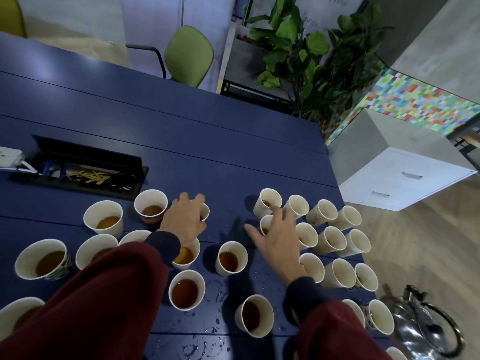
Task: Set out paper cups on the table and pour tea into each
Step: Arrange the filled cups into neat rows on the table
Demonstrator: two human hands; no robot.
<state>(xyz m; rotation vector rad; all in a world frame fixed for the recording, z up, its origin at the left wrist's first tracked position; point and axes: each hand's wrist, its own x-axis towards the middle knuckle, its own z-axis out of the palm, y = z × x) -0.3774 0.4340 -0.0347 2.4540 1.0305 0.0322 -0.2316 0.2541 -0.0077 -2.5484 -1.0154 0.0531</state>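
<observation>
"Many cups (230, 258) crowd the table (181, 131), and most on the left show tea. The left hand (185, 222) curls its fingers round a small cup (206, 213) at the back."

"And the right hand (275, 237) hangs over a pale cup (265, 222), fingers spread and loose. Whether it grips, one cannot tell."

"Here's the risk: both sleeves (104, 294) reach across full cups. One brush of a cuff could tip tea over."

"Drops (215, 297) lie on the table too, so a light paper cup may slide when nudged. The cups on the right sit rim to rim. Lift one carelessly and a neighbour could topple."

"What is hidden?"

"The left arm covers a few cups. The right-side cups lean away, so their tea level is hard to read. The kettle (420, 326) is partly cut off at the bottom edge."
</observation>
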